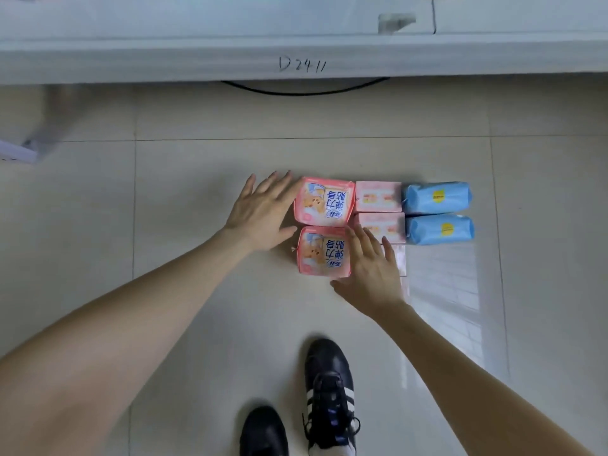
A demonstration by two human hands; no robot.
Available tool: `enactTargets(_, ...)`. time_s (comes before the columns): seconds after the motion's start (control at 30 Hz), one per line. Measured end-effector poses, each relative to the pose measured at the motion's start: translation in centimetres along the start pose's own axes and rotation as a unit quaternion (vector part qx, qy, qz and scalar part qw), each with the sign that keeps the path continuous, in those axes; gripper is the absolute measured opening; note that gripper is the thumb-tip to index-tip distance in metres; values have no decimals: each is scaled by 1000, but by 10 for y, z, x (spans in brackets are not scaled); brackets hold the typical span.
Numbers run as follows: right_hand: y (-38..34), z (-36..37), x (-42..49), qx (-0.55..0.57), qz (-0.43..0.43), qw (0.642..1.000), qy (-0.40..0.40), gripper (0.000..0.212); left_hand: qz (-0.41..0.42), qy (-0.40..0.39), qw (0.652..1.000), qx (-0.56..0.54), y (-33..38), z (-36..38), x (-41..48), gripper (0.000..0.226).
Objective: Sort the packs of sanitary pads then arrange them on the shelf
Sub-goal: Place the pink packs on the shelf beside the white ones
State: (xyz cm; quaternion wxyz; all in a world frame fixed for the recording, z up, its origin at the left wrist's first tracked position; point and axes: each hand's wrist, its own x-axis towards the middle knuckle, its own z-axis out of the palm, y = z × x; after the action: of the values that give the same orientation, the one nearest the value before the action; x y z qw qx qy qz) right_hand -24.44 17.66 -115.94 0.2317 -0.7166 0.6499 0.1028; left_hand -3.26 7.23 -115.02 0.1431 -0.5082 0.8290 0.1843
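Six soft plastic pad packs lie grouped on the tiled floor [197,192]: the open, flat left hand [263,213] presses the far bright-pink bear-printed pack [324,200], the open right hand [370,268] flanks the near bright-pink pack [320,251]; pale-pink packs [378,196] and blue packs [436,197] lie beyond the right hand's fingers

Bright, even light; window glare on the floor tiles [444,284], blurred shelf [197,60], bowed wide-angle edges.

"D2411" is handwritten on the white shelf edge [302,65]; both pink bear packs [324,200] read 弹力贴身, upside down
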Motion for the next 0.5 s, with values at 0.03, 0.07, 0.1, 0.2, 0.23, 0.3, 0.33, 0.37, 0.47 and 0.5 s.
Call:
enactTargets(0.03,1,7,3,3,-3,1000,3,103,7,-10,1000,-6,-2,5,7,90)
enactTargets(0.07,2,14,6,7,-7,1000,10,106,14,-17,1000,-12,-4,10,13,91)
enactTargets(0.1,2,19,7,11,-10,1000,22,107,21,-22,999,-17,-6,13,18,91)
enactTargets(0.2,4,30,9,31,-12,996,78,100,40,-23,999,-28,-10,19,33,92)
enactTargets(0.23,4,31,9,43,-9,995,91,97,43,-19,998,-31,-12,19,37,93)
enactTargets(0.3,3,33,8,63,-6,993,103,94,54,-12,998,-29,-15,19,44,97)
enactTargets(0.33,3,35,7,68,-4,992,103,94,61,-10,998,-26,-16,19,48,98)
enactTargets(0.37,3,35,6,73,-3,992,99,94,67,-8,997,-24,-17,19,52,100)
enactTargets(0.47,2,36,4,82,-2,993,84,92,80,-14,996,-39,-15,19,61,105)
enactTargets(0.5,1,37,5,87,-5,993,80,92,81,-14,995,-55,-13,19,63,106)
